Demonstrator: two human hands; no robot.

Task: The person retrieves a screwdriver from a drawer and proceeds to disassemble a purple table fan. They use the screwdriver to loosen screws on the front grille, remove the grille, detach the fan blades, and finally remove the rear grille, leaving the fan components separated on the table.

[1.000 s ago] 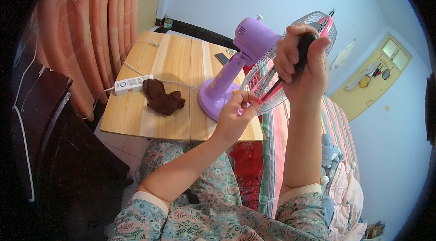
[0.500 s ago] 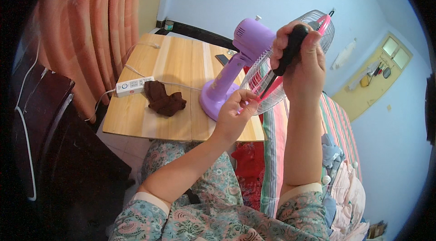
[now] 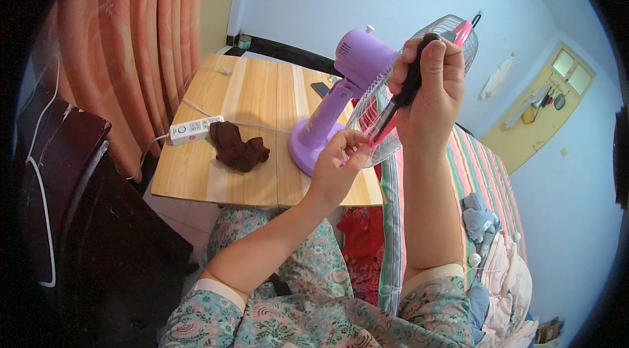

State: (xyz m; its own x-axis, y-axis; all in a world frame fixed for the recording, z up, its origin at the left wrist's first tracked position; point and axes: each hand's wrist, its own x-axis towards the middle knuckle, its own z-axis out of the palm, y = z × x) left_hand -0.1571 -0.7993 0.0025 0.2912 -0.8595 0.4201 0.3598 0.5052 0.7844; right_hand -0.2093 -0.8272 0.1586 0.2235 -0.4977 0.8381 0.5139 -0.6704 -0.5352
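Note:
A purple table fan stands on the wooden table, its wire guard with a pink rim facing right. My right hand is wrapped round the black handle of a screwdriver, held at a slant with its shaft pointing down and left. Beside the tip, at the guard's lower edge, my left hand has thumb and forefinger pinched on the pink rim. The exact spot where the tip meets the rim is partly hidden by those fingers.
On the wooden table lie a brown crumpled cloth, a white power strip with its cord and a dark phone. Right of it is a striped bed with heaped clothes. Dark furniture stands left.
My right hand and the screwdriver have shifted slightly left, and the fan's guard has tilted a little. The left fingers keep their pinch at the rim.

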